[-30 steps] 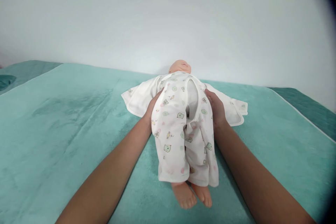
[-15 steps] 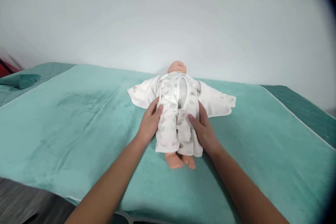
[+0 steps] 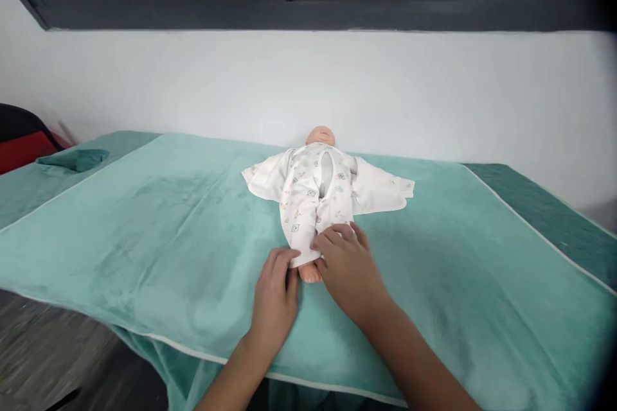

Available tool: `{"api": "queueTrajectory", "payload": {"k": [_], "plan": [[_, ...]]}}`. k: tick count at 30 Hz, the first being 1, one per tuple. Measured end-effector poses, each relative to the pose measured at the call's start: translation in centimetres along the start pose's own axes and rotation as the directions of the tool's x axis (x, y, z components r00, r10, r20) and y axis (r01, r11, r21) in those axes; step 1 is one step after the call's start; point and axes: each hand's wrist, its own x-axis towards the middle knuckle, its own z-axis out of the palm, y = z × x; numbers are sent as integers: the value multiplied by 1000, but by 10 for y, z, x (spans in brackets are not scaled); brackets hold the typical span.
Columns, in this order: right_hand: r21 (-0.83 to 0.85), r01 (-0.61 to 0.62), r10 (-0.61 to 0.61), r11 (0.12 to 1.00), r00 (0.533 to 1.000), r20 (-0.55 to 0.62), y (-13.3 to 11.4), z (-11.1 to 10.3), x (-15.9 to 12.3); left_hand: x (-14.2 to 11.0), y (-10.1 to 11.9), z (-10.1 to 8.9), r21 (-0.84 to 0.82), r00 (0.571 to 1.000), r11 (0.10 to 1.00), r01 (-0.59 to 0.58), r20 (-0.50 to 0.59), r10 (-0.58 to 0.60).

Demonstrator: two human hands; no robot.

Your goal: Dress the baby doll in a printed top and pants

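Note:
A baby doll [image 3: 321, 135] lies on its back, its head toward the wall. It wears white printed baby clothes [image 3: 299, 209] with a rounded opening in front, and the white sleeves [image 3: 383, 186] spread out to both sides. At the hem of the trouser leg on the left, my left hand [image 3: 277, 295] is closed, its fingertips on the cloth. My right hand [image 3: 351, 273] has its curled fingers on the other trouser leg and covers that leg's lower end. One bare doll foot [image 3: 309, 272] shows between my hands; the other is hidden.
A green cloth [image 3: 183, 257] with white piping covers the table. A white wall [image 3: 308, 83] stands behind it, below a dark window frame [image 3: 284, 9]. Something red and black [image 3: 26, 141] is at the far left. Dark floor [image 3: 62, 347] shows at the lower left.
Both hands have slid down from the doll's thighs to the trouser hems. The right hand now covers the foot on that side. The view has tilted up, showing the window.

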Motion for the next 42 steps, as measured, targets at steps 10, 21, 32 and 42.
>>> {"api": "queueTrajectory", "payload": {"k": [10,21,32,42], "plan": [[227,58,-67,972,997,30,-13,-9,-17,-11,-12,-19,-496,984,863,96,-84,-158],[526,-224,322,821,941,-102,34,-4,-65,-12,-14,-19,-535,981,837,117,-71,-183],[431,-268,353,861,927,-129,39,18,-45,18,51,-1,250,917,884,-395,168,362],[864,-36,304,503,943,-138,48,7,-58,34,64,20,303,905,864,-401,275,324]]}}
